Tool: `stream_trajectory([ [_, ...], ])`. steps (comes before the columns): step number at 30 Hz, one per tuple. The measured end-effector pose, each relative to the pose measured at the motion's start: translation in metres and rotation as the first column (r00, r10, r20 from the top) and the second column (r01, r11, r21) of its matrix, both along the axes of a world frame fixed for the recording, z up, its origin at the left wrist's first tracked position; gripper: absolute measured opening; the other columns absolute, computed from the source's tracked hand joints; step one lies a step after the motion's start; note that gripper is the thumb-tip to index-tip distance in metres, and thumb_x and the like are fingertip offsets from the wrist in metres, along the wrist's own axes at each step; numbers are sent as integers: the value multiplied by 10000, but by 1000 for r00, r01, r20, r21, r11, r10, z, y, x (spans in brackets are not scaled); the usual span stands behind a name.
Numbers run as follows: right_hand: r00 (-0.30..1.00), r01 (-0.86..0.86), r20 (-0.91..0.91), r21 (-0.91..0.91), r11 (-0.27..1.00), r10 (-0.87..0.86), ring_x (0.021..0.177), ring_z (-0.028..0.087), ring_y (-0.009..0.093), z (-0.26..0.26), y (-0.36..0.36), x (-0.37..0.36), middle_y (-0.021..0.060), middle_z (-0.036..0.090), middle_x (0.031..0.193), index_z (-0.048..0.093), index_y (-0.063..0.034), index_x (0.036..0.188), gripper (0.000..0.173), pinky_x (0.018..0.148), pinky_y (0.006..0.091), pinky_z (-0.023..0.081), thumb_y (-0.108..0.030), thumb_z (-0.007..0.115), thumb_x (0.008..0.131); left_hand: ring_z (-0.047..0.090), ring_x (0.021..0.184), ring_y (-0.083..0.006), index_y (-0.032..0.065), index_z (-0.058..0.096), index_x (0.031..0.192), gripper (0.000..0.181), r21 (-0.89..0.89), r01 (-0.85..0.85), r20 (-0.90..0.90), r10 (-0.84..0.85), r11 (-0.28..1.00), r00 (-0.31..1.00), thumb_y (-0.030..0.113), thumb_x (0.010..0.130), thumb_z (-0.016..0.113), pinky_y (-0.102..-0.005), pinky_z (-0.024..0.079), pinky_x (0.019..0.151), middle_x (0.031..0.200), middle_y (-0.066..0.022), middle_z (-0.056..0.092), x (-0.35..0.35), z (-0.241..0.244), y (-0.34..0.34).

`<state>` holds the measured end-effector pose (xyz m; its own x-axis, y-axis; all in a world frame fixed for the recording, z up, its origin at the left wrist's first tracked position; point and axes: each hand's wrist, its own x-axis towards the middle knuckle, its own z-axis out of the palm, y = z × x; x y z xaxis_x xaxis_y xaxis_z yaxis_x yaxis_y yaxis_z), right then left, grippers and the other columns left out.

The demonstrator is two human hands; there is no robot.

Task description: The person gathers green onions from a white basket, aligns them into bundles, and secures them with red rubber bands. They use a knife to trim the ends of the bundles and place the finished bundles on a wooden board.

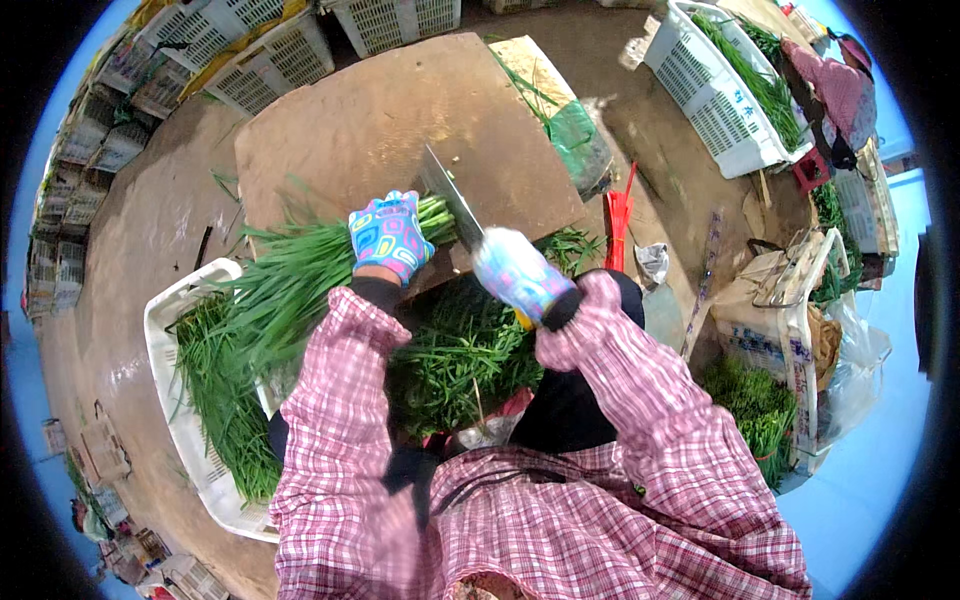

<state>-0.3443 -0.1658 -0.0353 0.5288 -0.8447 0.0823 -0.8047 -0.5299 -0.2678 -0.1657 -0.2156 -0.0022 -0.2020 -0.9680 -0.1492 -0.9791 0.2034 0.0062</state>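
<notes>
My left hand [390,234], in a patterned glove, is closed over a bundle of long green leafy stalks [300,259] at the near edge of a brown board [360,120]. The pale cut ends point right, and the leaves trail left over a white crate. In my right hand [519,271], gloved alike and somewhat blurred, is a wide-bladed knife [452,196]; its handle is hidden in the glove. The blade stands beside the stalk ends, and small trimmings lie beyond it. More leafy greens [465,356] lie below the board, between my arms.
A white plastic crate [176,397] of greens stands at left. Red ties [619,229] lie right of the board, near a green and yellow sack [574,139]. Another greens crate [720,97] stands at upper right, with a person [836,90] beside it.
</notes>
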Motion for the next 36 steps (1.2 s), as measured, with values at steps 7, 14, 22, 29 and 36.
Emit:
stream_trajectory([
  [7,919,355,119,172,919,-377,720,655,361,-35,-1,24,190,652,719,660,-28,756,203,657,423,533,-188,563,835,557,1126,-262,162,527,1270,734,37,11,-28,-10,999,1000,382,625,800,-447,434,926,1240,-53,572,-9,3,-3],
  [14,819,437,217,366,822,-531,785,650,388,-13,-5,25,218,661,785,671,-20,791,197,705,451,528,-184,568,826,593,1078,-280,164,588,1156,630,30,61,-31,-60,998,998,381,604,802,-451,462,881,1154,-77,620,-3,8,-3],
  [22,902,245,300,236,940,-311,649,645,371,8,-7,9,193,650,691,684,-30,726,171,634,430,541,-151,568,758,602,1039,-154,28,519,1270,716,92,105,-697,-11,990,717,146,633,823,-307,457,931,1163,-69,632,67,74,30],
  [29,899,431,222,-298,852,-377,642,649,345,0,-84,-74,175,645,675,635,-84,728,152,566,427,534,-139,527,819,587,985,-111,24,526,1251,653,161,111,-974,140,981,177,133,672,810,-293,472,892,1061,-18,642,147,174,72],
  [36,978,-187,46,-255,949,205,479,600,295,-5,-4,-25,100,559,515,540,-125,615,116,454,410,488,-131,583,723,585,994,-163,26,488,1264,727,153,78,-981,161,985,-110,220,640,807,-301,461,888,1103,-46,615,168,161,95],
])
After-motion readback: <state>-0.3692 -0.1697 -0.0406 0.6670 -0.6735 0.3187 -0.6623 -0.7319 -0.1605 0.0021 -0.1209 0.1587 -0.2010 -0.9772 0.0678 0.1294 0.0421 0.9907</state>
